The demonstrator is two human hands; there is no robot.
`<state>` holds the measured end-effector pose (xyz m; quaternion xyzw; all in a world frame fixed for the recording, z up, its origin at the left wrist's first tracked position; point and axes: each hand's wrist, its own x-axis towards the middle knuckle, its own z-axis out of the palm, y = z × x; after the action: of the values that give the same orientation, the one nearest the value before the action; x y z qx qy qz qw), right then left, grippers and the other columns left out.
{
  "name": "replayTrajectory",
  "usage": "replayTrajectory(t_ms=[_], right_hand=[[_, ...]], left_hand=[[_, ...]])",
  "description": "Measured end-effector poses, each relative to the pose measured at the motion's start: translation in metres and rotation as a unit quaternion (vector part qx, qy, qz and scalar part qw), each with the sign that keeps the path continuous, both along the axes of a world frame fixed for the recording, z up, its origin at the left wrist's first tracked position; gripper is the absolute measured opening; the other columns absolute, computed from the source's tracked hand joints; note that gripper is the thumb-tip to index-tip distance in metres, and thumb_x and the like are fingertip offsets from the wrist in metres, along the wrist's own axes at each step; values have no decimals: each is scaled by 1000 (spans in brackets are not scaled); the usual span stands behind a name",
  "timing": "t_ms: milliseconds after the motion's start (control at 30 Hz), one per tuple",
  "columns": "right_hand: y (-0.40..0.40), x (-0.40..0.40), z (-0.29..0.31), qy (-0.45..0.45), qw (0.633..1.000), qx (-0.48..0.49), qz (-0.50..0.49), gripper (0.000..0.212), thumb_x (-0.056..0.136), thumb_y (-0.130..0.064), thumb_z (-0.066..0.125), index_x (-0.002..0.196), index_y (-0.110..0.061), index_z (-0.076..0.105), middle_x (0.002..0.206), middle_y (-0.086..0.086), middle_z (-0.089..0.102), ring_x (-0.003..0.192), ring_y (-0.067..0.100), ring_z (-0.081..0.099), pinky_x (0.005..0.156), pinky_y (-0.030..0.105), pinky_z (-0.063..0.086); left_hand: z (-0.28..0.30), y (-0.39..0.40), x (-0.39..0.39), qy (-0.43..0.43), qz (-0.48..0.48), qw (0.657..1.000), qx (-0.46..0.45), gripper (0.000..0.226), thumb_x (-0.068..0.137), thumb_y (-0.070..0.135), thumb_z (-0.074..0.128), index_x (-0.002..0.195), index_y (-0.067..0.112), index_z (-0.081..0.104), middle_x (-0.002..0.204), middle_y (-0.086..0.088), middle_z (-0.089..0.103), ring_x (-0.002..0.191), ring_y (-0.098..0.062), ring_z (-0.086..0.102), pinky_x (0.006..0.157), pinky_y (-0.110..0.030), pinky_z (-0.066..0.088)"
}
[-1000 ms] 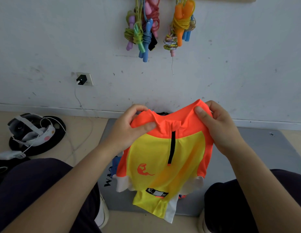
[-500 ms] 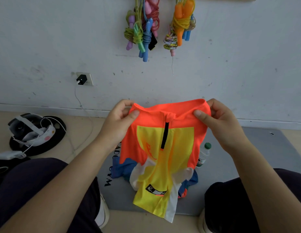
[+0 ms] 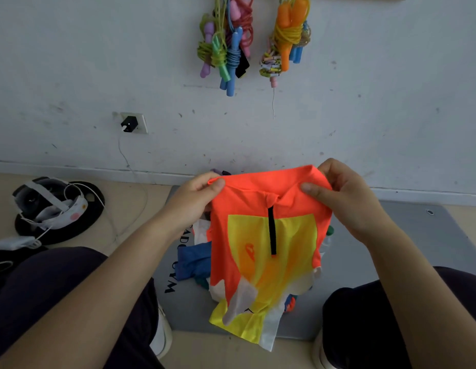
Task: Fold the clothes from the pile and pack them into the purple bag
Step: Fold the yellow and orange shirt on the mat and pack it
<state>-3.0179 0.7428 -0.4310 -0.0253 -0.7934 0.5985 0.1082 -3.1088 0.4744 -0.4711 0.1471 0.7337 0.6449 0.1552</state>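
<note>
Left hand (image 3: 194,201) and right hand (image 3: 348,198) each pinch the orange-yellow shirt (image 3: 266,235) (top corners) above the clothes pile (image 3: 194,265)

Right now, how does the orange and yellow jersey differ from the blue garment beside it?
The orange and yellow jersey hangs spread in the air, pinched by the left hand and right hand; the blue garment lies crumpled and untouched on the grey mat. Neither is folded.

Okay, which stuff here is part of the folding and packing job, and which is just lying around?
Part of the job:
- orange and yellow shirt, held up by left hand and right hand
- blue garment on the grey mat

Lying about:
- jump ropes on the wall
- headset
- wall charger
</note>
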Motion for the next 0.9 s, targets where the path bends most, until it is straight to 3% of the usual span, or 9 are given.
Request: replayTrajectory(t_ms=[133, 233, 300, 433, 500, 567, 700, 800, 900], right_hand=[[3, 5, 4, -171, 975, 80, 121, 37, 75, -38, 82, 104, -19, 68, 95, -1, 75, 83, 14, 73, 66, 24, 57], [3, 6, 3, -190, 968, 101, 130, 41, 73, -43, 78, 99, -12, 72, 94, 3, 77, 86, 23, 74, 77, 40, 60], [6, 4, 0, -175, 975, 98, 96, 29, 78, -36, 76, 94, -12, 74, 91, 5, 77, 86, 25, 74, 84, 47, 58], [6, 2, -2, -97, 991, 77, 52, 12, 84, -22, 74, 96, -18, 72, 94, 6, 75, 91, 28, 72, 87, 53, 56], [4, 0, -2, -60, 993, 99, 26, 12, 86, -18, 72, 97, -17, 70, 94, 10, 73, 91, 30, 69, 84, 50, 55], [4, -1, -2, -26, 991, 131, -5, 9, 87, -17, 71, 94, -14, 67, 89, 9, 70, 84, 24, 66, 76, 39, 53], [5, -2, -2, -2, 982, 181, -53, 8, 87, -20, 70, 87, -17, 62, 74, -6, 61, 66, 3, 54, 60, 21, 41], [11, 0, -1, -102, 982, 157, 0, 18, 84, -24, 74, 101, -22, 68, 90, -4, 73, 82, 14, 69, 74, 34, 56], [21, 5, -4, -223, 953, 160, 127, 23, 80, -18, 78, 103, -23, 73, 97, -6, 76, 92, 13, 72, 87, 36, 56]], left_hand=[[2, 1, 2, 160, 8, 984, -77, 22, 100, 41, 48, 94, 25, 63, 73, 10, 52, 67, -1, 47, 64, -17, 37], [3, 3, 4, 247, 12, 962, -116, 13, 100, 34, 53, 90, 28, 58, 71, 8, 52, 63, 2, 45, 60, -13, 36], [2, 4, 4, 213, 6, 967, -136, 17, 90, 44, 66, 90, 29, 58, 72, 10, 59, 63, 3, 53, 60, -15, 41], [0, -1, 0, 68, -55, 976, -201, 62, 53, 69, 82, 86, 19, 69, 84, -1, 75, 70, -5, 65, 68, -27, 48], [-2, -7, -2, -17, -110, 971, -212, 60, 49, 67, 83, 81, 17, 74, 82, -5, 76, 72, -11, 68, 67, -29, 51], [-7, -11, -6, -57, -127, 965, -222, 50, 60, 52, 87, 86, 11, 75, 89, -9, 77, 78, -19, 72, 73, -36, 56], [-18, -9, -11, 24, -91, 960, -263, 23, 91, 30, 69, 90, 7, 73, 96, -11, 75, 83, -19, 67, 85, -39, 51], [-17, -6, -9, 37, -11, 989, -142, 16, 98, 23, 59, 96, 12, 71, 95, -6, 71, 86, -19, 63, 85, -37, 47], [-11, -6, -8, 55, 42, 995, -68, 14, 97, 28, 60, 94, 32, 74, 97, 1, 75, 90, -17, 68, 82, -35, 52]])
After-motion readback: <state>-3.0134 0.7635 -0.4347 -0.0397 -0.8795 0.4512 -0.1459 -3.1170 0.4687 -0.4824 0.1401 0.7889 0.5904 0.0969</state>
